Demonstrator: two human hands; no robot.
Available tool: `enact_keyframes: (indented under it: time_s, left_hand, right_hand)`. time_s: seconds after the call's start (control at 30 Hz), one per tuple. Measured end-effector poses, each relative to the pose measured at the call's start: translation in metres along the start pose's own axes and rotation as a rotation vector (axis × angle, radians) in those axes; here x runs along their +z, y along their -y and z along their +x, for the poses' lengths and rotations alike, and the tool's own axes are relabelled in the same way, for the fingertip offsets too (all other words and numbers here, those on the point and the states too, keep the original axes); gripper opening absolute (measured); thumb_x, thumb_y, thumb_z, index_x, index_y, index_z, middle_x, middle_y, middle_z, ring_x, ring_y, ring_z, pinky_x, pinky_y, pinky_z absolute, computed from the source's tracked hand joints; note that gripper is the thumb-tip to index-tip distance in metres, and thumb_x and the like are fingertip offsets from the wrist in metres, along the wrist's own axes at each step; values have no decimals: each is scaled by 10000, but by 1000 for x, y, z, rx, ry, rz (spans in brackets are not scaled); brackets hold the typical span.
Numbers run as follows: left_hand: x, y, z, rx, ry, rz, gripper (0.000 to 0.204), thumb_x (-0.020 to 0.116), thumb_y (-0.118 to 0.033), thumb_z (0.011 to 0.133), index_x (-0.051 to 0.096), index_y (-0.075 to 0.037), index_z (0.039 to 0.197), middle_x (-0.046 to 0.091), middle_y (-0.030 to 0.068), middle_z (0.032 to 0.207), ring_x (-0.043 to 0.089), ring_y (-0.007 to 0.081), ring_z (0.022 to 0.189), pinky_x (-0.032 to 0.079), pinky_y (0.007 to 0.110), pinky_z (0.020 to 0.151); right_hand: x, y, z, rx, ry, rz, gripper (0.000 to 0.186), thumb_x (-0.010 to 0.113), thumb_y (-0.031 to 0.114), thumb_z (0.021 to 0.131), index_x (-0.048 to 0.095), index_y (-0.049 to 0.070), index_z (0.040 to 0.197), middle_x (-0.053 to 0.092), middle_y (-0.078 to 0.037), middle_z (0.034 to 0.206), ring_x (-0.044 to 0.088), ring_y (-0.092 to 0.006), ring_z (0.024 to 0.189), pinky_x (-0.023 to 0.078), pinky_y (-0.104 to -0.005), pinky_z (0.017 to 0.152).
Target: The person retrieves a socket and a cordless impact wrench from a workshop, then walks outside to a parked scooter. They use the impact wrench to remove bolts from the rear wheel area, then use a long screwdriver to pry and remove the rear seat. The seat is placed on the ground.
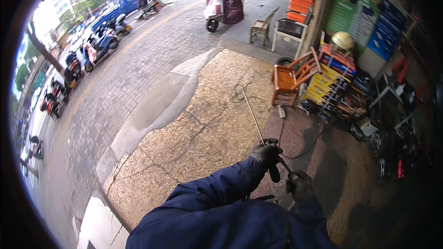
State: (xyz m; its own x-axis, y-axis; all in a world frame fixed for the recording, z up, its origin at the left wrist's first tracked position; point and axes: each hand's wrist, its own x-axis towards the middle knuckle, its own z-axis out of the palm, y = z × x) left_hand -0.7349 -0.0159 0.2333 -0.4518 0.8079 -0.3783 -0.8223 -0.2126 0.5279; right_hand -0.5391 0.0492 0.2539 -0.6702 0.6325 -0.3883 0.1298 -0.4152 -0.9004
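In a black glove, my left hand (266, 153) is closed around a long thin metal rod (251, 112), which points up and away to the left. Below that hand the rod continues into a dark, slimmer-looking section (284, 163). My right hand (300, 185), also in a black glove, is closed on the near end of this dark section. A black rounded piece (274, 174) hangs just under my left hand; I cannot tell what it belongs to. Dark blue sleeves cover both arms.
A small wooden chair (285, 79) stands ahead right, near a power strip (282, 111) and a black cable (310, 150) on the ground. Stacked gear with a yellow panel (325, 85) and a pale helmet (342, 41) fills the right. A scooter (214, 7) is parked ahead.
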Motion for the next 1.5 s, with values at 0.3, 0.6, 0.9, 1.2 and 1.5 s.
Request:
enact_keyframes:
  time_s: [0.3, 0.6, 0.9, 1.2, 1.5]
  left_hand:
    - [-102, -156, 34, 108, -132, -467, 283, 592, -277, 836, 504, -164, 1079, 600, 123, 784, 554, 294, 722, 442, 559, 732]
    - [-354, -290, 123, 405, -1025, 213, 441, 708, -441, 732, 540, -130, 995, 504, 55, 644, 531, 238, 570, 459, 446, 485]
    - [-634, -272, -11, -68, -1684, 270, 499, 535, -439, 852, 523, -48, 1162, 639, 135, 856, 584, 306, 748, 459, 431, 674]
    - [-675, -435, 95, -15, -1780, -89, 419, 508, -490, 857, 534, -73, 891, 509, 94, 576, 431, 267, 394, 367, 400, 378]
    - [-755, -793, 210, -11, -1605, 64, 461, 587, -485, 820, 540, -28, 860, 559, 122, 619, 492, 260, 418, 386, 431, 355]
  right_hand:
    - [162, 5, 162, 180, 349, -227, 203, 525, 155, 871, 588, -29, 928, 580, -78, 680, 539, -144, 540, 461, -291, 492]
    - [332, 28, 363, 400, 715, -502, 233, 544, 186, 883, 585, 17, 1039, 598, -74, 789, 557, -137, 595, 484, -292, 528]
    - [511, 49, 580, 488, 827, -571, 275, 554, 188, 887, 559, 9, 1095, 594, -75, 781, 549, -151, 588, 475, -302, 504]
    - [640, -7, 768, 593, 500, -1032, 282, 569, 225, 876, 568, 0, 1047, 599, -98, 774, 552, -198, 581, 459, -346, 487]
    - [777, -22, 966, 648, 273, -1028, 195, 554, 189, 881, 570, 1, 932, 567, -130, 659, 538, -251, 492, 431, -384, 421]
